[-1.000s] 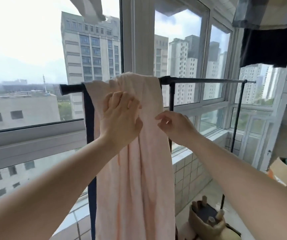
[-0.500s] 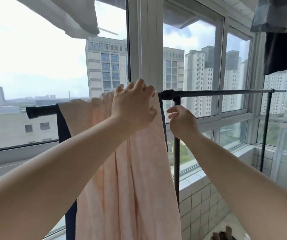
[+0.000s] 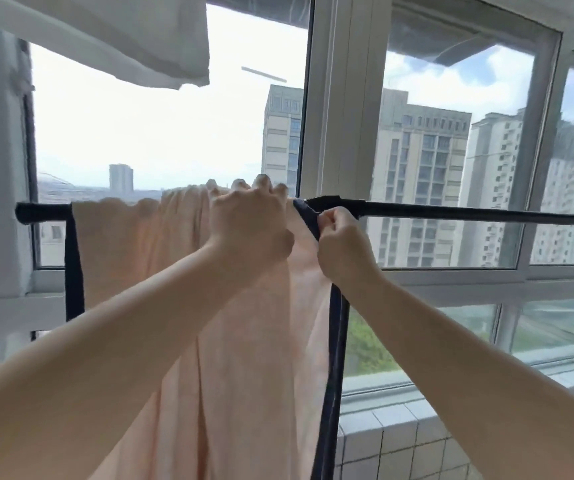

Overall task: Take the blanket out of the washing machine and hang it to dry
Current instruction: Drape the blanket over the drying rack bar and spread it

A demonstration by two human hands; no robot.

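A pale pink blanket (image 3: 133, 258) with a dark blue border hangs bunched over the black rail (image 3: 469, 213) of a drying rack by the window. My left hand (image 3: 249, 226) grips the blanket's top fold where it crosses the rail, fingers curled over the top. Just to its right, my right hand (image 3: 339, 244) pinches the blanket's dark blue edge (image 3: 308, 220) below the rail. The cloth drops past both forearms and out of the bottom of the view.
A white cloth (image 3: 133, 43) hangs overhead at the upper left. Large windows (image 3: 451, 150) stand right behind the rack, with a white frame post (image 3: 334, 98) in the middle. A tiled low wall (image 3: 399, 441) runs below the glass at the lower right.
Both hands have risen to the rail. My left hand went from the hanging cloth to its top fold, and my right hand closed in on the blue edge. The view tilted up.
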